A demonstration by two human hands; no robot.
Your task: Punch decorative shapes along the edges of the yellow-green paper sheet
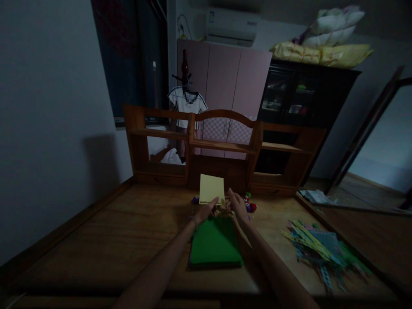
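Observation:
A pale yellow sheet of paper [211,188] with a row of punched holes along its lower edge stands tilted up above the desk. My left hand [206,209] grips its bottom edge, thumb lying across the front. Just right of the sheet, my right hand [237,204] is closed with curled fingers; what it pinches, if anything, is too dim to make out. Below both hands lies a flat green stack [216,244], perhaps paper or foam. Small gold-brown bits [221,212] show between the hands, their kind unclear.
Small colourful toy-like figures with round eyes [249,202] stand behind my right hand. A heap of coloured paper strips [317,244] covers the desk's right side. The wooden desk [138,240] has a raised shelf unit [222,148] along its back, with a wall at left.

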